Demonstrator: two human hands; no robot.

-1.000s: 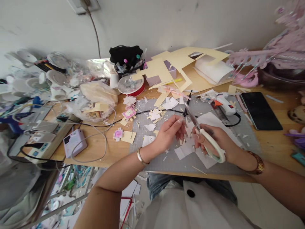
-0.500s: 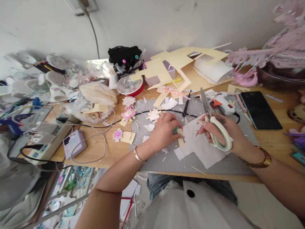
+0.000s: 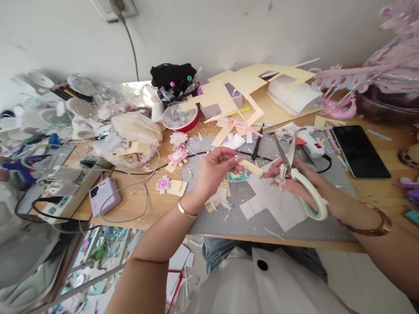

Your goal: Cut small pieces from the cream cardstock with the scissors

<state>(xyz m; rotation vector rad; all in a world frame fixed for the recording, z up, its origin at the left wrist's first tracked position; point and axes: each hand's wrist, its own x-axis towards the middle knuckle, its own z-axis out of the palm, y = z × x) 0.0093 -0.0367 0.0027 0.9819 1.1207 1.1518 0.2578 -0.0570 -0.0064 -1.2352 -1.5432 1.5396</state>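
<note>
My left hand (image 3: 214, 168) is raised over the grey cutting mat (image 3: 229, 218) and pinches a small cream card strip (image 3: 251, 167). My right hand (image 3: 303, 183) grips pale green-handled scissors (image 3: 301, 179), their blades apart and pointing up, just right of the strip. White paper pieces (image 3: 278, 203) and a small teal-edged cutout (image 3: 237, 176) lie on the mat below both hands.
Cream card offcuts (image 3: 235, 91), a glue gun (image 3: 309, 143) with its black cable, a black pen (image 3: 257, 141), a phone (image 3: 358, 150), a red-rimmed dish (image 3: 180, 117), a plastic bag (image 3: 134, 135) and a lilac device (image 3: 104, 196) crowd the wooden table (image 3: 376, 198). Pink ornaments (image 3: 376, 69) stand at the right.
My left hand has lifted off the mat with the cream strip. The scissors have moved left toward it and their blades have opened.
</note>
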